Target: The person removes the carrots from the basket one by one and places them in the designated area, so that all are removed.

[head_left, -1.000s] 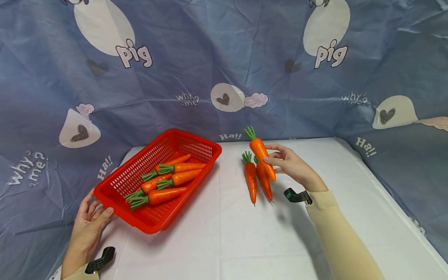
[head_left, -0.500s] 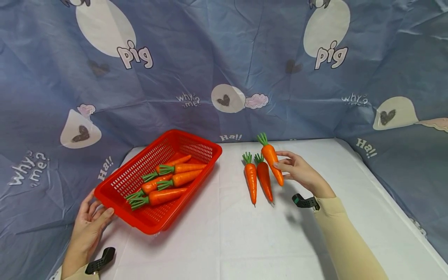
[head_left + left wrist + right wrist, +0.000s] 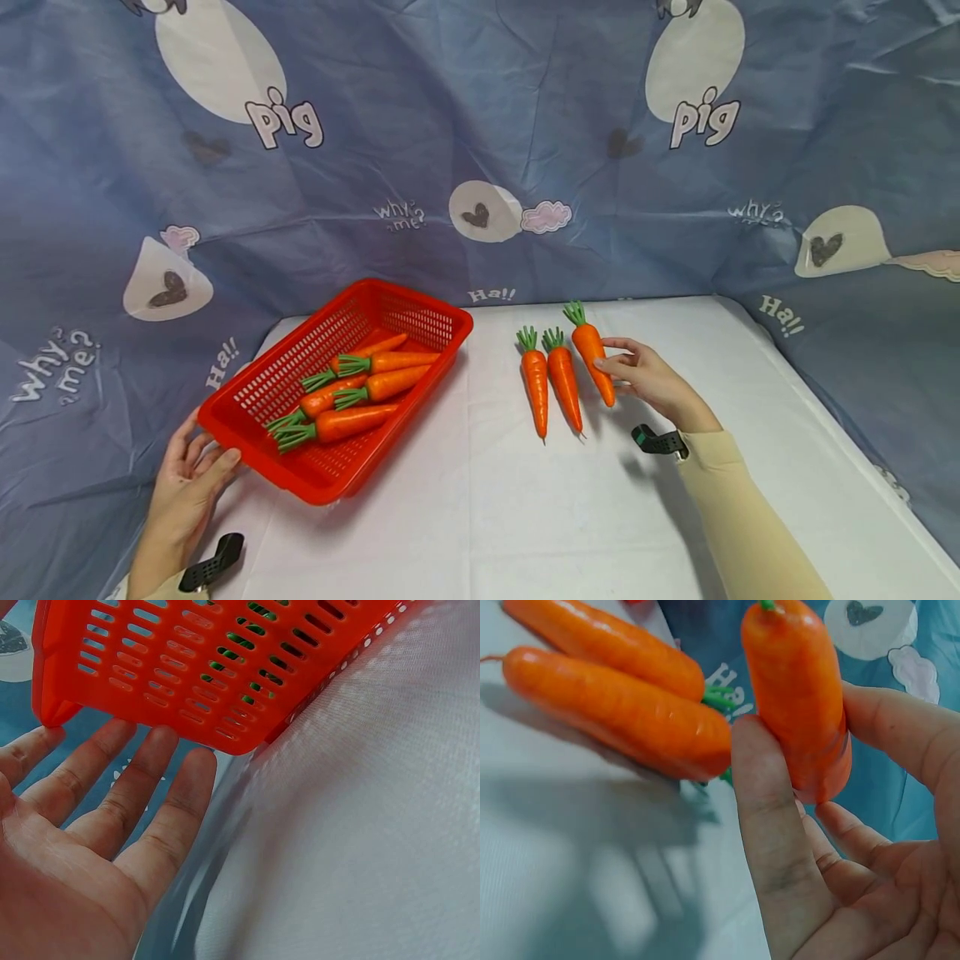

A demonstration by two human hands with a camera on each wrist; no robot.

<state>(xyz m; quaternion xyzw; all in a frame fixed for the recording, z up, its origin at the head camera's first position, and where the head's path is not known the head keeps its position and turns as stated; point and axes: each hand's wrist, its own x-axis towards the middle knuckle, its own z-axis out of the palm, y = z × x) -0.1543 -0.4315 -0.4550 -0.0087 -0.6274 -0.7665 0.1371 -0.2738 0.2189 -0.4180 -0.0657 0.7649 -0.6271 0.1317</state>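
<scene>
On the left of the white table sits a red slotted plastic basket (image 3: 420, 310) with several carrots (image 3: 352, 422) in it, orange with green stem tops. My left hand (image 3: 182, 496) holds its near left corner, thumb at the rim and fingers against the outer wall; the left wrist view shows these fingers (image 3: 161, 817) nearly straight. At right, my right hand (image 3: 654, 385) pinches one carrot (image 3: 592, 354) (image 3: 795, 690) between thumb and fingers, tilted, its top pointing away. Whether it touches the table cannot be told. Two carrots (image 3: 536, 385) (image 3: 564, 382) lie side by side just left of it.
The white tablecloth (image 3: 510, 517) covers the tabletop. Behind it and at both sides hangs a blue printed cloth (image 3: 420, 108). A black wrist strap piece (image 3: 660, 442) sits at the right wrist, another (image 3: 213, 567) at the left.
My right hand has carried its carrot right and toward me, from over the second lying carrot to beside it, and lower. The left hand and basket have stayed in place.
</scene>
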